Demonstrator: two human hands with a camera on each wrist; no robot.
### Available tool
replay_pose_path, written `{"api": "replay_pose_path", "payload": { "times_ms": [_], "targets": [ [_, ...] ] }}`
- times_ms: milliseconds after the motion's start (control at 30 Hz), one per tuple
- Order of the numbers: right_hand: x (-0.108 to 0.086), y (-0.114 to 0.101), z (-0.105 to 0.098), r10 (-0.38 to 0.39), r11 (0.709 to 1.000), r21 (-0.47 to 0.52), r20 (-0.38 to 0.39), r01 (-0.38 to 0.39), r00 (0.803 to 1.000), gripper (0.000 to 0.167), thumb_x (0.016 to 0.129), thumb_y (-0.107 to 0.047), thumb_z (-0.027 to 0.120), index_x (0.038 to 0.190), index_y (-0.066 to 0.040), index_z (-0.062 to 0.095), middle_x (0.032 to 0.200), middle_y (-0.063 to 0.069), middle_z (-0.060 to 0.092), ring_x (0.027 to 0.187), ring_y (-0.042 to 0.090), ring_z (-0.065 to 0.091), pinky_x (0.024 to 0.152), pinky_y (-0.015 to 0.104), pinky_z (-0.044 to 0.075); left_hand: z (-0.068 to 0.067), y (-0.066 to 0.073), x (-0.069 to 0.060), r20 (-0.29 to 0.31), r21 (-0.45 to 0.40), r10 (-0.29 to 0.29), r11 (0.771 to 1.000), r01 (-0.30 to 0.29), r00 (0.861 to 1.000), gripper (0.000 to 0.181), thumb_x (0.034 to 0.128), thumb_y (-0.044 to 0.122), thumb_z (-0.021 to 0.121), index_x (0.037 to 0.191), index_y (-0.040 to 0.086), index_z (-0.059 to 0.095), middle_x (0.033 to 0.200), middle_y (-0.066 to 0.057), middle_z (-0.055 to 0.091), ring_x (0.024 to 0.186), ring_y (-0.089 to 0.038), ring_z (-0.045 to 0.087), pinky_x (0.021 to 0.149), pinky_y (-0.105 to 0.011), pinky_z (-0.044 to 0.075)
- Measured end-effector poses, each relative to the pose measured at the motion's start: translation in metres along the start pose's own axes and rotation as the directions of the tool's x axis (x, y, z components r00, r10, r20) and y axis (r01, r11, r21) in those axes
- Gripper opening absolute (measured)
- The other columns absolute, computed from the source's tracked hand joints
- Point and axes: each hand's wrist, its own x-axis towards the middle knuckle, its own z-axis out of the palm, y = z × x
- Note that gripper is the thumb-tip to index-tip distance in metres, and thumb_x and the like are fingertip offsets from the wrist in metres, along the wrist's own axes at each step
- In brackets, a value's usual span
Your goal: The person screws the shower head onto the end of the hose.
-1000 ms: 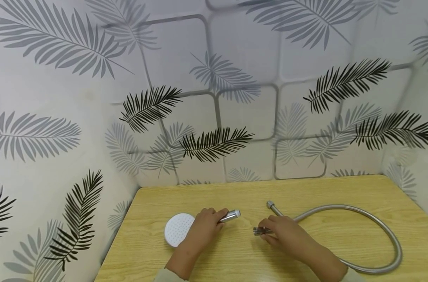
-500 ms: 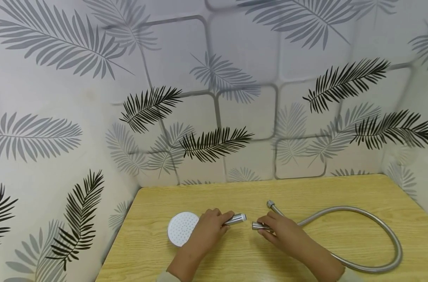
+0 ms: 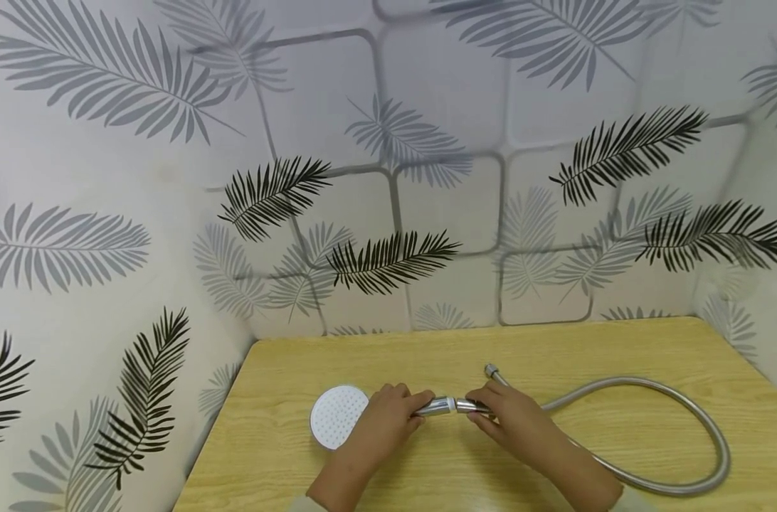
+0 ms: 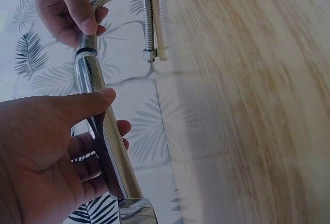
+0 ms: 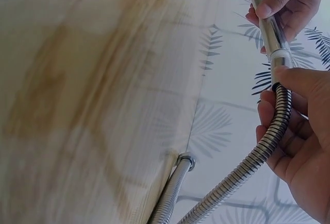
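Clearly, the left hand (image 3: 386, 418) grips the shower head (image 3: 339, 417) by its handle (image 3: 435, 407), lower centre of the head view; the right hand (image 3: 516, 421) pinches one end of the metal hose (image 3: 723, 455) against the handle's tip. The hose loops across the tabletop (image 3: 363, 355) at lower right. Ends held askew could, I'd judge, cross-thread the joint.

You have one left hand (image 3: 383, 418) and one right hand (image 3: 513, 419) in view, so two altogether, and two sleeve cuffs (image 3: 307, 505). In front of you, count one shower head (image 3: 339, 416) with one handle (image 4: 121, 154), one metal hose (image 5: 259, 154) with two end fittings (image 4: 149, 55), and one wooden table top (image 3: 414, 350).
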Motion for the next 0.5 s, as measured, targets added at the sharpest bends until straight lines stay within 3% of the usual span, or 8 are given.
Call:
{"api": "replay_pose_path", "payload": {
  "times_ms": [233, 500],
  "targets": [
    [-0.0008, -0.001, 0.0024, -0.003, 1.0, 0.01, 0.013, 0.003, 1.0, 0.023, 0.09, -0.019, 0.077, 0.11, -0.013, 0.07, 0.097, -0.007, 0.063, 0.08, 0.003, 0.064, 0.066, 0.017, 0.053, 0.0024, 0.0001, -0.0013, 0.028, 0.002, -0.002, 1.0, 0.002, 1.0, 0.04, 0.0929, 0.026, 0.072, 0.132, 0.03, 0.066, 0.093, 0.005, 0.063, 0.076, -0.007, 0.046, 0.069, -0.024, 0.043],
    [0.0003, -0.0006, 0.0022, -0.058, 0.998, -0.028, -0.007, 0.058, 0.998, 0.025, 0.086, -0.017, 0.08, 0.109, -0.013, 0.071, 0.098, -0.007, 0.064, 0.081, 0.005, 0.065, 0.068, 0.017, 0.054, 0.0043, 0.0001, -0.0012, 0.007, 0.04, 0.018, 0.999, -0.019, 1.0, 0.038, 0.0916, 0.027, 0.074, 0.129, 0.033, 0.067, 0.092, 0.005, 0.063, 0.075, -0.008, 0.045, 0.068, -0.024, 0.042]
  ]
}}
